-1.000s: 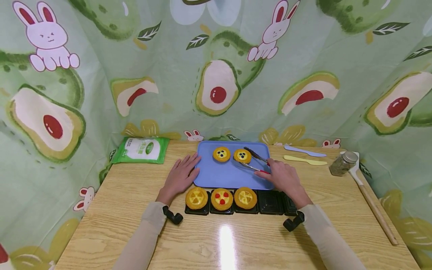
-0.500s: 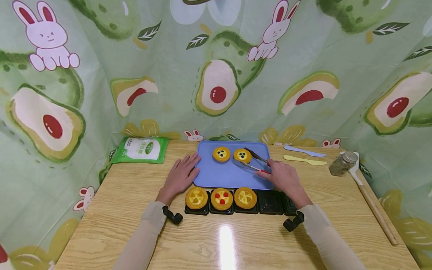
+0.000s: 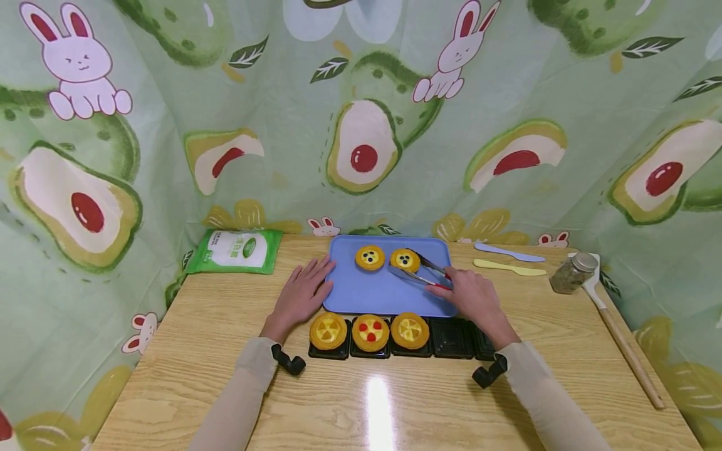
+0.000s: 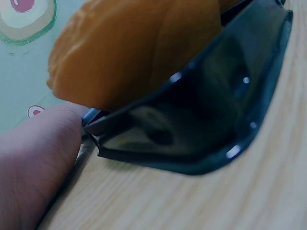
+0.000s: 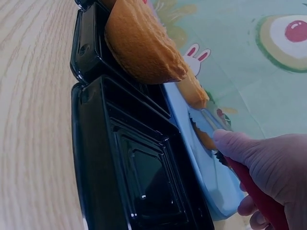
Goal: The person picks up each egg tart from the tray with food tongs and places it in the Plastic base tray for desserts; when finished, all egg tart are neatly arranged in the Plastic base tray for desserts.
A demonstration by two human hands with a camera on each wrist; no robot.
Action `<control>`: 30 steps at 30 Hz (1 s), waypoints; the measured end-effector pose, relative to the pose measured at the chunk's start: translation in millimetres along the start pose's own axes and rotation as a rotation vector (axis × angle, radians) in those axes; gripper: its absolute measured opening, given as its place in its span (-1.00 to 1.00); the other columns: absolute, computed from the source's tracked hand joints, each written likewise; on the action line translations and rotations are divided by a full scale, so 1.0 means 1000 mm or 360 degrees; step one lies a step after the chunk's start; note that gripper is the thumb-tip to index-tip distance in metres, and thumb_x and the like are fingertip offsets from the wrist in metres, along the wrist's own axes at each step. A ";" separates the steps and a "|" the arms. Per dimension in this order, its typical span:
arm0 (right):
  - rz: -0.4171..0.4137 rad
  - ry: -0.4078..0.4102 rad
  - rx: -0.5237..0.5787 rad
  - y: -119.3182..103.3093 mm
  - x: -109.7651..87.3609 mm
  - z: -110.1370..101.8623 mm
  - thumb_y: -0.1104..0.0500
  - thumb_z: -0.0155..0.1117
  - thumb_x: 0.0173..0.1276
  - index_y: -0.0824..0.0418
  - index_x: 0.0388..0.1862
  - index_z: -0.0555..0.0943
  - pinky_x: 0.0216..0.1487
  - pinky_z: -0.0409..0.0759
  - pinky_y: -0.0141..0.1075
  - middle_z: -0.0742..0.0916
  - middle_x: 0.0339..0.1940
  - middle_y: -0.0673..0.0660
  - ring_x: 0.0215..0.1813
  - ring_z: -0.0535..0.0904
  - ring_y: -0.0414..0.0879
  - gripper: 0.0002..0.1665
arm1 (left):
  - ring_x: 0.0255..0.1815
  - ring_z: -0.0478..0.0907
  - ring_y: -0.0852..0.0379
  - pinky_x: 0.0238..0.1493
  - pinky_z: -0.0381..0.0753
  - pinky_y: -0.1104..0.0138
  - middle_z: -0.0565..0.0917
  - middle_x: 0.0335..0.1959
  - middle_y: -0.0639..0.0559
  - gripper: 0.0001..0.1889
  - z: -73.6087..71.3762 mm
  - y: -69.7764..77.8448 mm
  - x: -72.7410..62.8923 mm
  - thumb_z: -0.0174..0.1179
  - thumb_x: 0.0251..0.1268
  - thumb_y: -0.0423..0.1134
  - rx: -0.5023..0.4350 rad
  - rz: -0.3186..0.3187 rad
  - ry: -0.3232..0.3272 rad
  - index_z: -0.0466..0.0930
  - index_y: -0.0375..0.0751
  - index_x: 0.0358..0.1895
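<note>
My right hand grips red-handled tongs; in the right wrist view the thumb lies along the red handle. The tongs' two tips stand on either side of a tart with dark berries on a blue tray. Another berry tart sits to its left. My left hand lies with straight fingers against the tray's left edge. Before the tray, three larger tarts rest in black plastic boxes: one red-topped, two with yellow wedges. Right of them is a bare black box.
A green and white bag lies at the back left. Right of the tray are a lavender knife and a yellow knife. Farther right, a lidded glass jar stands beside a wooden-handled spatula. A patterned curtain hangs behind.
The far arm of the tongs has come in closer to the right berry tart, narrowing the tongs around it. My left hand has stayed in place.
</note>
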State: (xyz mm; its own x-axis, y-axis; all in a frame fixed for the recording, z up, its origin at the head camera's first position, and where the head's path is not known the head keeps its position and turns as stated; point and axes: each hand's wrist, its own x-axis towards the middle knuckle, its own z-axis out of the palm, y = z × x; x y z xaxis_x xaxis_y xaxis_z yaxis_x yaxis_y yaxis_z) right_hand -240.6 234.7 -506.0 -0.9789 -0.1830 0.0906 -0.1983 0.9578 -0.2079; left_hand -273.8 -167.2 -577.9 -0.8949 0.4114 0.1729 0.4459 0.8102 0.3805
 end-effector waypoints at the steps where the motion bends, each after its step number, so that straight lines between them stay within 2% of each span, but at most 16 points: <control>1: -0.0005 0.0005 0.0002 0.000 -0.001 0.000 -0.40 0.39 0.33 0.10 -0.44 0.41 -0.63 0.15 -0.28 0.32 -0.64 0.00 -0.63 0.33 -0.08 -0.35 | 0.72 -0.01 -0.04 0.67 -0.10 -0.10 0.09 0.71 0.19 -0.38 0.000 0.000 0.000 -0.20 0.71 0.17 -0.0003 0.0001 0.0000 0.11 0.17 0.70; 13: 0.0009 0.0027 0.0073 0.004 -0.012 -0.005 -0.40 0.40 0.32 0.12 -0.33 0.51 -0.62 0.11 -0.27 0.30 -0.66 -0.02 -0.65 0.29 -0.09 -0.38 | 0.72 -0.01 -0.04 0.66 -0.09 -0.11 0.09 0.71 0.20 -0.38 0.001 0.000 0.000 -0.21 0.71 0.19 -0.0007 0.0004 0.0002 0.11 0.17 0.70; 20: -0.0047 0.0079 0.0089 0.005 -0.026 -0.011 -0.37 0.42 0.33 0.07 -0.44 0.40 -0.64 0.12 -0.27 0.31 -0.67 -0.03 -0.67 0.29 -0.10 -0.38 | 0.71 0.03 -0.09 0.65 -0.07 -0.14 0.13 0.70 0.16 -0.39 -0.001 0.001 0.000 -0.17 0.71 0.16 -0.0031 0.0011 0.0022 0.16 0.13 0.69; 30: -0.0037 0.0121 0.0113 0.004 -0.052 -0.025 -0.32 0.47 0.30 0.08 -0.48 0.43 -0.63 0.14 -0.27 0.39 -0.69 -0.03 -0.66 0.30 -0.12 -0.40 | 0.72 -0.01 -0.07 0.66 -0.11 -0.12 0.10 0.71 0.16 -0.39 -0.002 0.003 0.000 -0.17 0.71 0.15 -0.0043 -0.0007 0.0000 0.14 0.14 0.69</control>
State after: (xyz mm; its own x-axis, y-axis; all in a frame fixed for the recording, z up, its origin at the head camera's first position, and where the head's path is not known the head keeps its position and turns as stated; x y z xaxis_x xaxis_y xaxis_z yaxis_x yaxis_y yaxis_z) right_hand -189.6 253.8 -487.1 -0.9680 -0.1850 0.1695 -0.2264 0.9350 -0.2729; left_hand -272.2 -165.9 -575.0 -0.8968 0.4080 0.1713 0.4416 0.8002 0.4058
